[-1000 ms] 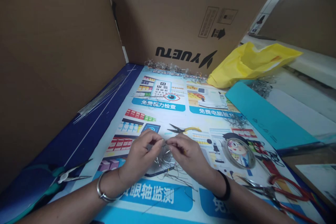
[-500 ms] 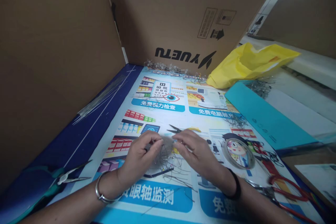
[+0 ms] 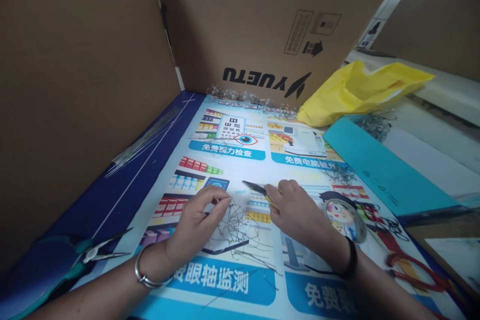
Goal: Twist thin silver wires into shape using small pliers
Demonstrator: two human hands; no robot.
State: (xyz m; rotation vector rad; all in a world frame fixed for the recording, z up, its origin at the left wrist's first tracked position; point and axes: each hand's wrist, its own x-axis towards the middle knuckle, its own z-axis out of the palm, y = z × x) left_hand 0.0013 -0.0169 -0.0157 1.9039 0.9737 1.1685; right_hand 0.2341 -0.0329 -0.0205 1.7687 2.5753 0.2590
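My left hand (image 3: 198, 222) is closed in a pinch, and a thin wire shows at its fingertips. Below those fingers lies a loose tangle of fine wires (image 3: 237, 227), with some long ends spreading toward me. My right hand (image 3: 300, 215) is closed around the yellow handles of a pair of pliers (image 3: 256, 187). The dark pointed jaws aim up and to the left, lying low over the printed sheet (image 3: 240, 172). Most of the handle length is hidden under my right fingers.
Teal-handled pliers (image 3: 90, 255) lie at left, near a bundle of straight wires (image 3: 140, 140). A tape roll (image 3: 362, 230), red-handled scissors (image 3: 420, 272) and black loops (image 3: 393, 227) sit at right. Behind are twisted wire pieces (image 3: 247, 97), a yellow bag (image 3: 348, 95) and cardboard walls (image 3: 262, 25).
My right hand has moved away from the left fingertips, to the right, and taken hold of the yellow-handled pliers. My left hand keeps its pinch in nearly the same place.
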